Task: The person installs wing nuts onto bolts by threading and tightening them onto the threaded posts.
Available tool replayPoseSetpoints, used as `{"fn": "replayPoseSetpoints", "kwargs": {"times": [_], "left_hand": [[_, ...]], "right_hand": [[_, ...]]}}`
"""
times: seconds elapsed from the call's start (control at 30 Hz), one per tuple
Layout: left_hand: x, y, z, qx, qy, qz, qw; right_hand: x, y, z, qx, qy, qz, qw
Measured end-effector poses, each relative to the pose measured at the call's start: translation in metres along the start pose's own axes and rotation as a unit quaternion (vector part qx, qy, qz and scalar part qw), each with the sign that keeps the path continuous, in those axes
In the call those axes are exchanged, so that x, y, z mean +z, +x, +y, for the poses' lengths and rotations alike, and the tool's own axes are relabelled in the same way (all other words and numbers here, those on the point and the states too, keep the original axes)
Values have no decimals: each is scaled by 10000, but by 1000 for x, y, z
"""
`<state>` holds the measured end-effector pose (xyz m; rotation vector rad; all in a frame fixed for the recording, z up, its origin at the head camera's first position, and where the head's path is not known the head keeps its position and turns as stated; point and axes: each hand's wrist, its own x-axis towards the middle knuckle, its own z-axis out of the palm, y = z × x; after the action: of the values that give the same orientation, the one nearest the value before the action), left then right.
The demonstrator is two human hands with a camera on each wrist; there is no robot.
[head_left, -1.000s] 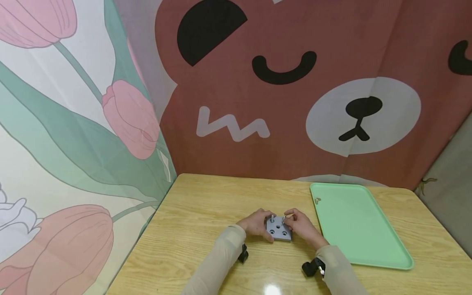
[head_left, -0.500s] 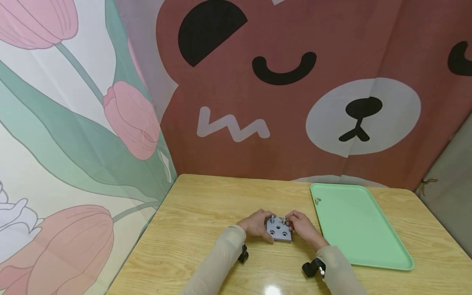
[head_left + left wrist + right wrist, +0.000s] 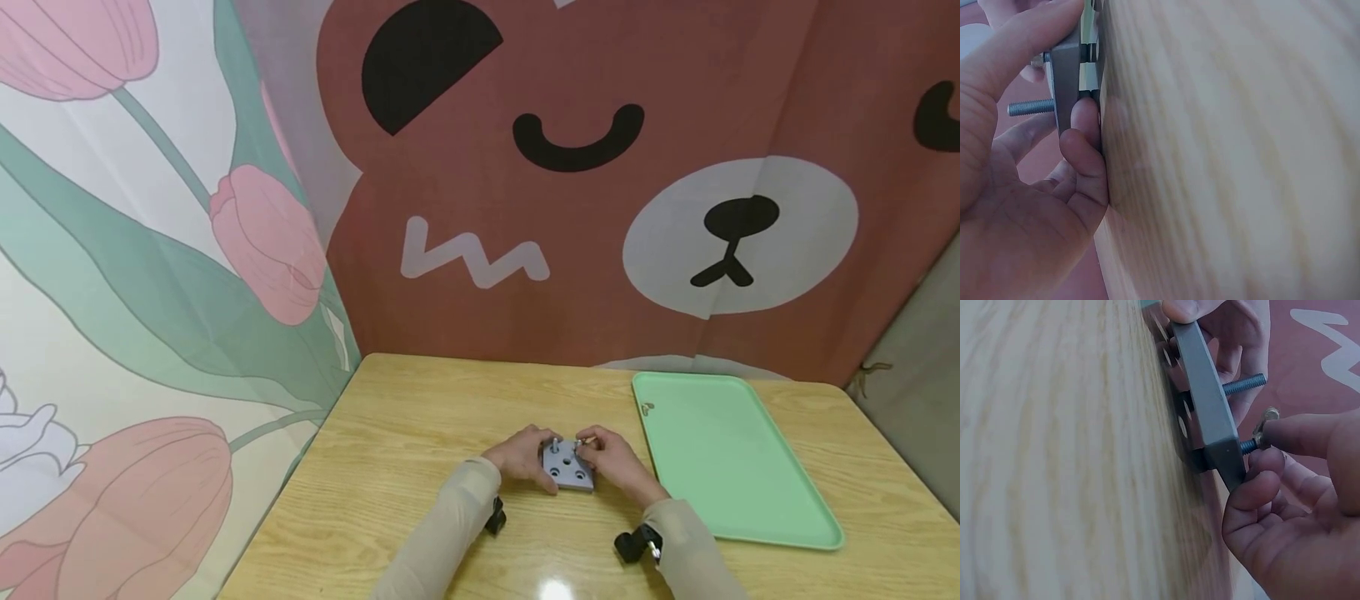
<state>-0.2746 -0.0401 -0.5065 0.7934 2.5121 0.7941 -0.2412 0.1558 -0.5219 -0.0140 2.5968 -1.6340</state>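
Observation:
A grey metal plate [image 3: 567, 481] with several holes stands slightly raised off the wooden table, on dark feet visible in the wrist views. My left hand [image 3: 520, 454] grips its left side, thumb at the near edge and fingers at the far one. From the far left corner a bare threaded bolt [image 3: 1245, 384] sticks up. A second bolt [image 3: 1248, 447], at the far right corner, carries a brass-coloured wing nut [image 3: 1267, 417]. The thumb and fingers of my right hand [image 3: 617, 462] pinch that wing nut and partly hide it.
To the right of my right hand lies a light green tray [image 3: 738, 458] with a small print near its far left corner. The wooden table [image 3: 420, 400] ends at a printed cloth [image 3: 465, 325] behind. Black camera mounts [image 3: 633, 543] sit on both wrists.
Half a second ago my right fingers were spread back from the wing nut, leaving it in sight; now they have closed around it again. My left hand and the plate stay put.

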Motion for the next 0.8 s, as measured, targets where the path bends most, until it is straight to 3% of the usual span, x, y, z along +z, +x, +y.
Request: {"fn": "replayPoseSetpoints", "kwargs": {"times": [0.2,0.47,0.6,0.8], "left_hand": [[-1,0,1,18,41,-4,10000],[-1,0,1,27,-5,4,10000],[-1,0,1,28,-7,3,10000],[-1,0,2,-8,20,-6,10000]], "right_hand": [[0,-1,-2,132,73,10,9999],[-2,-2,-5,519,684,-27,9963],[-1,-1,-3,453,689,-39,9966],[-2,-1,-2,137,261,-77,9995]]}}
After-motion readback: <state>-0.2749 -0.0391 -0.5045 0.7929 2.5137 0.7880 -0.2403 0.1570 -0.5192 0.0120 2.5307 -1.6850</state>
